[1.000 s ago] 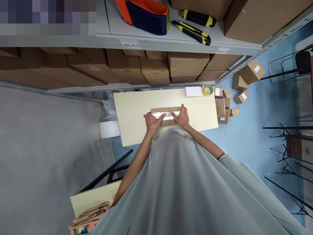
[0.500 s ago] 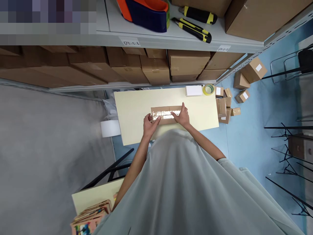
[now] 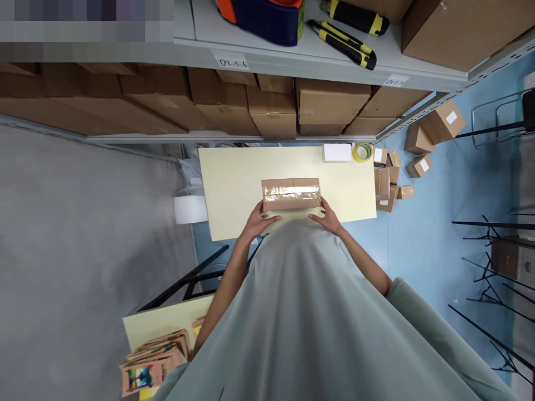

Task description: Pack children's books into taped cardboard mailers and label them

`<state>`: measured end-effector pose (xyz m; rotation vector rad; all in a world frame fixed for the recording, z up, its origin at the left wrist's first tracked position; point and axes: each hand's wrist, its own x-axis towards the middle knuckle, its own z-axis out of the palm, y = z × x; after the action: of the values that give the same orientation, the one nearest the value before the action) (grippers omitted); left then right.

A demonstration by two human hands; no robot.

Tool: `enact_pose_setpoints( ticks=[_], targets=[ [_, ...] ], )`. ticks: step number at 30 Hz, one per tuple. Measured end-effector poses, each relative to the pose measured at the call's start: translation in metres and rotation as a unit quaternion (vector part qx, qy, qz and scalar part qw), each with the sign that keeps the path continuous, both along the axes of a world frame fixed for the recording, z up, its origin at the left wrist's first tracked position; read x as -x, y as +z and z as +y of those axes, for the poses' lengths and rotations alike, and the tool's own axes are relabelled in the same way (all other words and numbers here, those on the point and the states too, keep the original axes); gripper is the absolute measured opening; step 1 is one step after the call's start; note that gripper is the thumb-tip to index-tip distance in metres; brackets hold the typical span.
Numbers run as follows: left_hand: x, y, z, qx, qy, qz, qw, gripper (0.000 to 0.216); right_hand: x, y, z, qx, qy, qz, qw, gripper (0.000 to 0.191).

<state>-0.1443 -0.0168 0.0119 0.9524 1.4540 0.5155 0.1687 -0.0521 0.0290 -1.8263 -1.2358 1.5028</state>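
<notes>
A long, low cardboard box [image 3: 291, 195] rests on the pale yellow tabletop [image 3: 234, 167], with shiny clear tape running along its top. My left hand [image 3: 258, 220] is at the box's near left corner, fingers against the end and thumb stretched out in front of the near side. At the opposite end my right hand [image 3: 327, 218] mirrors it, its fingers touching the right edge and its thumb pointing inward, off the cardboard. Both hands have thumb and fingers spread apart. The fingertips at the two ends are partly hidden.
Along the table's back edge are a white box [image 3: 336, 153] and a tape roll [image 3: 362, 151]. Small cartons [image 3: 382, 184] lie beyond the right end. A shelf overhead carries utility knives [image 3: 345, 44] and an orange-and-blue holder [image 3: 267, 22]. A white roll [image 3: 190, 209] is at left.
Both hands have moved off the box's taped top to its two ends, nearer my body. The thumbs no longer lie on the tape. The view has shifted slightly.
</notes>
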Motion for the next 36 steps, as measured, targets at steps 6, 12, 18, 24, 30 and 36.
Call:
enact_pose_setpoints(
  ticks=[6,12,18,24,30,36],
  targets=[
    [0.009,-0.003,0.013,-0.029,0.041,0.001,0.999,0.077,0.008,0.004,0.021,-0.077,0.04,-0.079,0.993,0.094],
    [0.012,-0.003,0.033,-0.079,0.045,0.011,0.996,0.061,0.003,0.009,0.052,-0.089,0.05,-0.168,0.98,0.071],
    [0.006,-0.01,0.039,-0.062,0.03,0.072,0.995,0.056,0.009,0.013,0.06,-0.022,0.11,-0.228,0.967,0.053],
    [-0.027,0.022,0.032,-0.214,-0.086,0.203,0.952,0.092,0.032,0.029,0.056,-0.138,0.184,-0.298,0.926,0.07],
    [-0.063,0.042,0.027,-0.263,-0.294,0.175,0.902,0.081,0.05,0.034,0.053,-0.176,0.335,-0.25,0.891,0.065],
    [-0.051,0.037,0.049,-0.263,-0.285,0.198,0.9,0.081,0.046,0.033,0.07,-0.167,0.323,-0.262,0.894,0.065]
  ],
)
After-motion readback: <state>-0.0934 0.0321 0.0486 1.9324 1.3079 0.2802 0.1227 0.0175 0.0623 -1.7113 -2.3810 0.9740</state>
